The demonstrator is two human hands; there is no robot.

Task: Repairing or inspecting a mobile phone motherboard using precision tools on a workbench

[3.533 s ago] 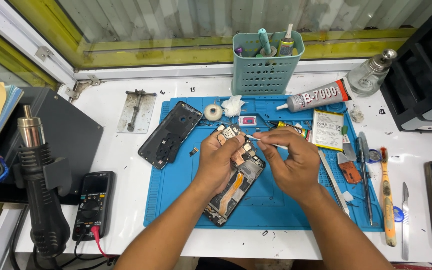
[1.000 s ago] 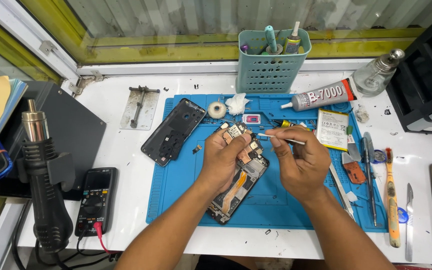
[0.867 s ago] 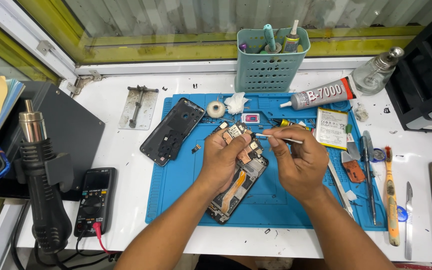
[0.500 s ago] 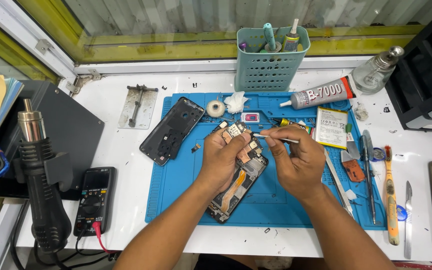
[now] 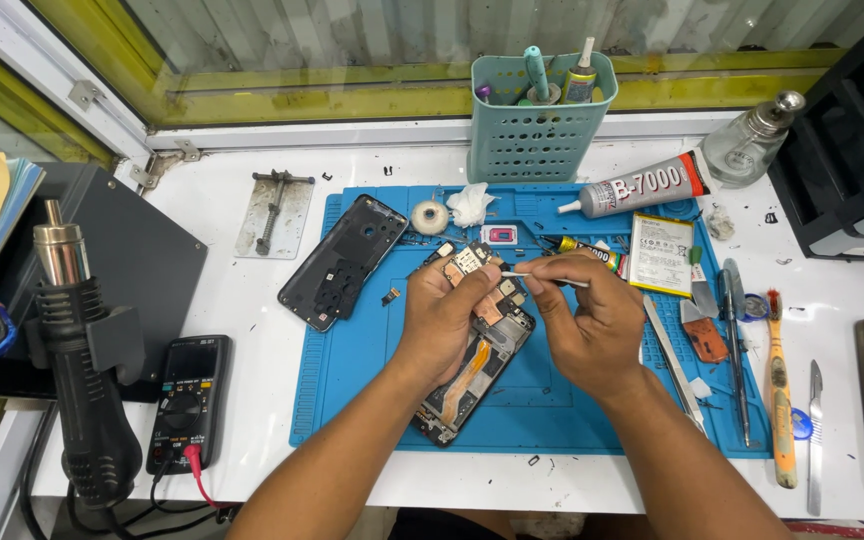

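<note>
On the blue mat (image 5: 572, 420), the left hand (image 5: 452, 315) grips the opened phone (image 5: 477, 360) at its 12 o'clock end; the right hand (image 5: 587, 320) pinches a thin white swab (image 5: 542, 278) there.

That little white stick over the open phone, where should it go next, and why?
Probably a short dab down onto the small board. The right hand holds the white stick with its tip right beside that board, while the left hand steadies the opened phone on the blue mat.
</note>
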